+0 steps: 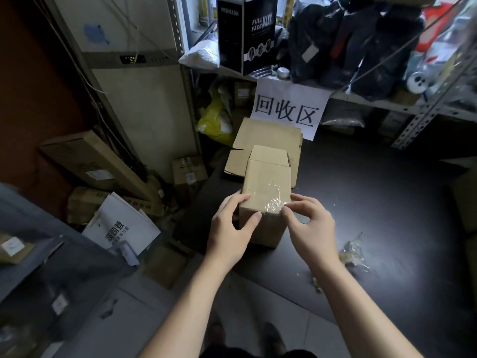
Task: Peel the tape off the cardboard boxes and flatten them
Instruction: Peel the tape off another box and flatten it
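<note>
Cardboard box between our hands: left hand grips its edge, right hand pinches crinkled, glossy tape.

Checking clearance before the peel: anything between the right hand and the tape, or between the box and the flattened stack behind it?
Nothing visible. The right hand pinches the crumpled edge of the tape on the box; the left hand grips its near left corner. The flattened stack lies right behind, with no object between.
</note>
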{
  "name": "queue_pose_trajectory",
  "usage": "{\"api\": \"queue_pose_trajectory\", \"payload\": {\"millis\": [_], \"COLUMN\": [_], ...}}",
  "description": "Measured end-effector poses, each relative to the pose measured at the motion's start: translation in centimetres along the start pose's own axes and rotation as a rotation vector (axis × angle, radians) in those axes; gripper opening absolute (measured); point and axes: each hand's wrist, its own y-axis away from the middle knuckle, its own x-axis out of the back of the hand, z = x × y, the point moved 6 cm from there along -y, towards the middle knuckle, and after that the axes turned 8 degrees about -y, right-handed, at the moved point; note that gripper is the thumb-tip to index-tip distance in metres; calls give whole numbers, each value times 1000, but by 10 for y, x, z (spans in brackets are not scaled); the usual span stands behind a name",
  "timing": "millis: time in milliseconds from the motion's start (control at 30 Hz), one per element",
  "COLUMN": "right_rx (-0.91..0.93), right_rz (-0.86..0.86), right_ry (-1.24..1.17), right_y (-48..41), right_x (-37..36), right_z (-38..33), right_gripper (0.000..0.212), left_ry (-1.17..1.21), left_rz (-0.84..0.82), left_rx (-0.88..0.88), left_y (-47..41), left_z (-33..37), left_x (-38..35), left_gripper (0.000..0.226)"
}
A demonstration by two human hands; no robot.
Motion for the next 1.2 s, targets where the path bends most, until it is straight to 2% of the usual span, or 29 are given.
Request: {"api": "queue_pose_trajectory", "payload": {"millis": [267, 433, 533, 600, 667, 733, 800, 1000, 1200], "right_rx": [85, 95, 122, 131, 130, 156, 177, 214, 230], "right_rz": [-94, -180, -173, -198, -218, -220, -213, -205, -245], "right_ry": [118, 33, -36, -50, -62, -33, 0, 112, 51], "right_y": [-9, -12, -14, -15, -16, -18, -20, -23, -20], "right_x": [-15, -16, -9, -6, -5, -7, -10, -18, -20], "right_z": [5, 9, 6, 2, 0, -1, 0, 4, 6], "right_gripper": [13, 12, 3, 18, 33, 24, 9, 8, 11], "left_ry": [-144, -189, -202, -269, -377, -444, -473, -377, -324], "left_rz": [4, 60, 23, 8, -13, -80, -106, -28, 37], "left_rx": [33, 54, 74, 39, -80, -150, -145, -132, -138], "left_y": [-1, -1, -1, -5, -11, -14, -15, -20, -25], "left_z": [10, 13, 15, 21, 30, 39, 41, 34, 30], "left_x": [-4, -2, 1, 3, 3, -5, -14, -20, -20], "left_gripper": [35, 34, 35, 37, 36, 33, 28, 21, 21]}}
